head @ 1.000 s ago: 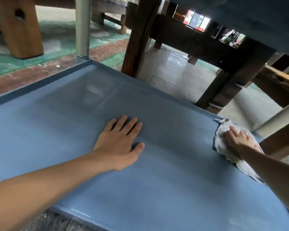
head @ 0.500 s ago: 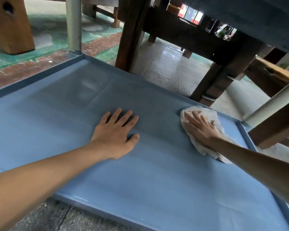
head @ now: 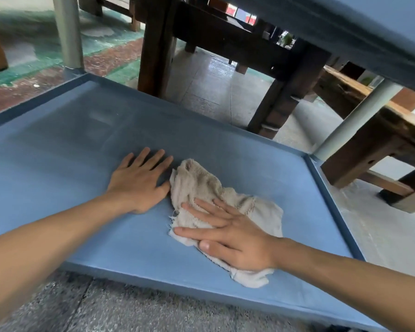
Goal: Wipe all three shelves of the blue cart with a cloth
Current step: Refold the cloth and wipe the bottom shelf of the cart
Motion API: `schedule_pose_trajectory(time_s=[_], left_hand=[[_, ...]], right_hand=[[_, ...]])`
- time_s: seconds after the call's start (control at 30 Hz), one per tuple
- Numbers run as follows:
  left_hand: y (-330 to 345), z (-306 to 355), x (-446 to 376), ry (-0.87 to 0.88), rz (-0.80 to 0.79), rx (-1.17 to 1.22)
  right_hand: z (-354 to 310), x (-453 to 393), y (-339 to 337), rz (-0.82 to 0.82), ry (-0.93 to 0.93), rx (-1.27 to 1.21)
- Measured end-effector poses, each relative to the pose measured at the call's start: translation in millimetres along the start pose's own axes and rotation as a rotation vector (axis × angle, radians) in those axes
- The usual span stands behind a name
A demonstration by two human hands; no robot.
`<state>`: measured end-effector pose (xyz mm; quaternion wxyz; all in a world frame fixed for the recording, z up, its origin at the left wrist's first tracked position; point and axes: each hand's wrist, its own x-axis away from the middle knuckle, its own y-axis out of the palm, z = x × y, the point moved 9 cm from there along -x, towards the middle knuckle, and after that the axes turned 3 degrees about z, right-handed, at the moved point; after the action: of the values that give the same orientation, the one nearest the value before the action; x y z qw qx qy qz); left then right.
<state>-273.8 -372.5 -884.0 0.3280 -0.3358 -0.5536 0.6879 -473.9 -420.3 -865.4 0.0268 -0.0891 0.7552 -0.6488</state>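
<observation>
Blue all over, the low shelf [head: 58,164] of the cart fills most of the view, with a small raised rim around it. At the far left corner a pale grey post [head: 68,32] stands up from the shelf. Behind it the floor is green and red, but that part is blurry, so it may be paint.

Next comes the left hand [head: 139,183]. It lies flat on the shelf, palm down, fingers spread out a little. It holds nothing. Its thumb is just beside the edge of the cloth [head: 197,185].

The cloth is a crumpled, off-white rag with frayed edges. It lies on the shelf, right of the middle and toward the near edge.

The right hand [head: 233,238] presses down on top of the cloth. Its fingers are out straight and spread, pointing left, not curled around the cloth.

Farther right, a second grey post [head: 352,118] rises at a slant from the far right corner. Dark wooden table legs [head: 283,97] stand on the pale floor behind the cart. Another blue shelf [head: 345,27] hangs over the top right.
</observation>
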Motion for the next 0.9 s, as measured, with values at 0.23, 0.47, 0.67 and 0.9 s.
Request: schedule_pose_trajectory(time_s=[0.23,0.47,0.67,0.9], left_hand=[[-1.8,1.1,1.4,0.002,-0.007,0.006],[-4.6,2.1,2.9,-0.002,0.006,-0.001],[-3.1,2.0,3.6,-0.001,-0.006,0.006],[-1.3,3.5,2.7,0.001,-0.016,0.003]], right_hand=[[5.7,82.0,9.6,-0.12,-0.035,0.034],[62.7,166.3,8.7,-0.234,0.192,0.123],[130.3,219.4,-8.9,-0.072,0.66,0.12],[174.8,214.4,-25.9,0.104,0.854,0.187]])
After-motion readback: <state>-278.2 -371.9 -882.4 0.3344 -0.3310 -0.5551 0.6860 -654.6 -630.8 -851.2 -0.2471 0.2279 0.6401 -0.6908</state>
